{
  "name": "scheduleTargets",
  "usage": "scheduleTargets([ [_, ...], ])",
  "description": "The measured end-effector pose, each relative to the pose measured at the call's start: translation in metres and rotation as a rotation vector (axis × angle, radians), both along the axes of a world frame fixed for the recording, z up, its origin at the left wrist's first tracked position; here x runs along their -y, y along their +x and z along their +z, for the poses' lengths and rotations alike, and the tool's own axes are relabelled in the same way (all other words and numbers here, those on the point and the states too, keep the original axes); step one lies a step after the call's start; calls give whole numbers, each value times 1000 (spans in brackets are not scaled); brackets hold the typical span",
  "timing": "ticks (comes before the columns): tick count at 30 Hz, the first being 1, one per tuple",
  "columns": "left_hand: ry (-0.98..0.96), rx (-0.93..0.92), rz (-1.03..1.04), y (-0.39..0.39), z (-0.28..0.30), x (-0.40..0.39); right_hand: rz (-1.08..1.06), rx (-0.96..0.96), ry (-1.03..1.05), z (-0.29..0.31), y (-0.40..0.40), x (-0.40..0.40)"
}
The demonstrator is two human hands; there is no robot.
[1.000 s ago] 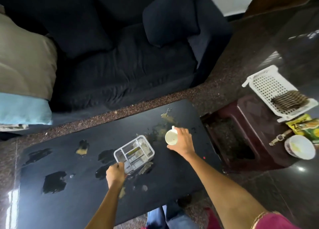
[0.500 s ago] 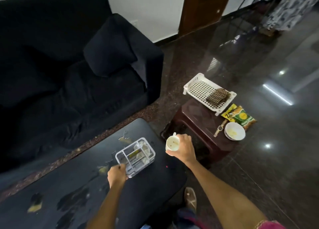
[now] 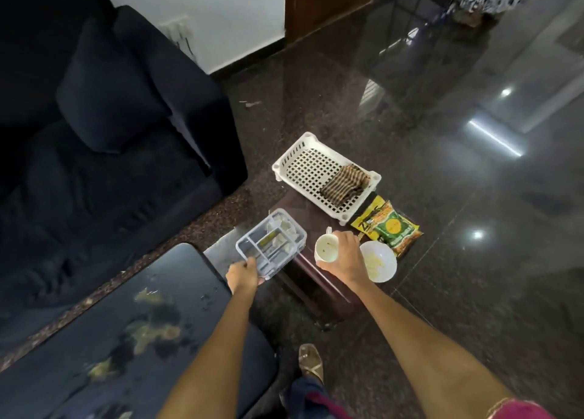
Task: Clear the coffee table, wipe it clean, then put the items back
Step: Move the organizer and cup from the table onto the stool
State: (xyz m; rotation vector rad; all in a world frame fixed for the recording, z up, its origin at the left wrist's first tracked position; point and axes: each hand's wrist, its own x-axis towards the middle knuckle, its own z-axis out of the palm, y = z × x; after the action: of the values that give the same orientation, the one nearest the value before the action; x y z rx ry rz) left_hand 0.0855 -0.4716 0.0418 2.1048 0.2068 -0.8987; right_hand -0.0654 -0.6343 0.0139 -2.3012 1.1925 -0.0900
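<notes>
A dark surface [image 3: 104, 330] smeared with yellowish spills is sitting beside a black sofa [image 3: 94, 134] on glossy floor. The left hand [image 3: 242, 276] is gripping a clear divided caddy [image 3: 271, 243], fingers clamped on its corner, and the right hand [image 3: 346, 257] is curling round a stained white cup [image 3: 326, 247], both above a low brown stool [image 3: 313, 279].

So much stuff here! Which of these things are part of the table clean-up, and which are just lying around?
Part of the job:
- coffee table, stained
- clear organizer, held by left hand
- cup, held by right hand
- white bowl, snack packets, basket with striped cloth, on the stool

Just lying about:
- sofa
- cushion
</notes>
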Motion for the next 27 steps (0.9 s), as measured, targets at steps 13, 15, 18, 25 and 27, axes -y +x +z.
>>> scheduleTargets([
  [13, 21, -44, 98, -16, -38, 109, -6, 20, 18, -31, 14, 42],
  [15, -4, -56, 118, -17, -32, 112, -28, 1, 32, -34, 12, 41],
  [18, -54, -88, 125, -17, -26, 113, -64, -14, 18, -37, 10, 38],
  [25, -7, -91, -16, -10, -21, 95, -8, -223, -50, -26, 16, 37],
  [27, 10, -45, -45, -11, -17, 88, -9, -274, -37, -21, 16, 34],
])
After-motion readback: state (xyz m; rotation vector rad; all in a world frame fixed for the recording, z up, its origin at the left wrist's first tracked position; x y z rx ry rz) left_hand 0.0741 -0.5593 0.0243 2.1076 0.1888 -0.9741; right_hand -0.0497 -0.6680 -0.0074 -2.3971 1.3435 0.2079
